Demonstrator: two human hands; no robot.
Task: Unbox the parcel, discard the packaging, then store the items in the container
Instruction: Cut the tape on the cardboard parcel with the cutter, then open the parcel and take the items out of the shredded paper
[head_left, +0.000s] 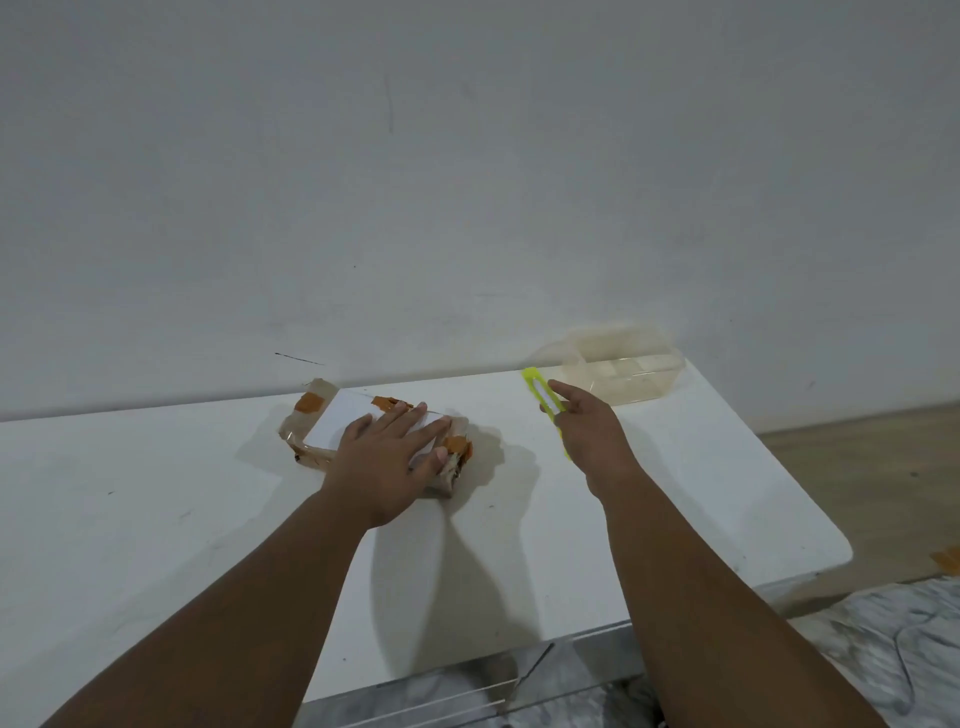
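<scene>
Parcel (374, 431) at 11 o'clock on white surface (156, 519), wrapped in clear plastic with orange tape patches. My left hand (387, 457) pressed flat on top, fingers spread, pinning it. My right hand (587, 436) at 1 o'clock, closed round yellow-green cutter (543, 397). Clear container (623, 369) at 2 o'clock, apart. I judge risk: blade slipping on slick wrap toward left fingers, or cutting too deep into contents.

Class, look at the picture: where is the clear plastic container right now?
In the head view, the clear plastic container sits at the table's far right corner by the wall, just beyond the right hand holding the yellow cutter.
</scene>
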